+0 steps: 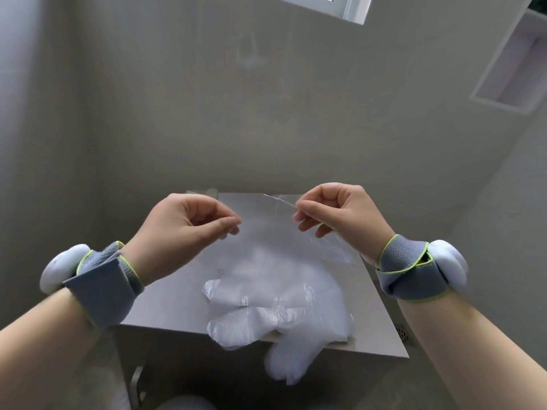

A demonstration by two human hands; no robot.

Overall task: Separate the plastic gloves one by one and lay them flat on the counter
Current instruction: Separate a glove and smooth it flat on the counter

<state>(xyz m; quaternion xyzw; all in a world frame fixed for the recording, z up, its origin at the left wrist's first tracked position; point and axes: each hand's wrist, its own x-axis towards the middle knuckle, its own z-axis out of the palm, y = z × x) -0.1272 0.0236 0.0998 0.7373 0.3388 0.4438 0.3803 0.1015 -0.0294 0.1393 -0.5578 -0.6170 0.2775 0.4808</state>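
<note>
A grey wall fills the view beyond both hands, with a recessed niche high above the right hand. Below the hands stands a steel counter. On it, beneath and nearer the right hand, lies a pile of plastic gloves, some fingers hanging over the near edge. One clear glove is stretched in the air between the hands. The right hand pinches its edge between thumb and forefinger; the left hand has thumb and forefinger closed on the opposite side, where the film is faint. Grey wrist straps wrap both wrists
</note>
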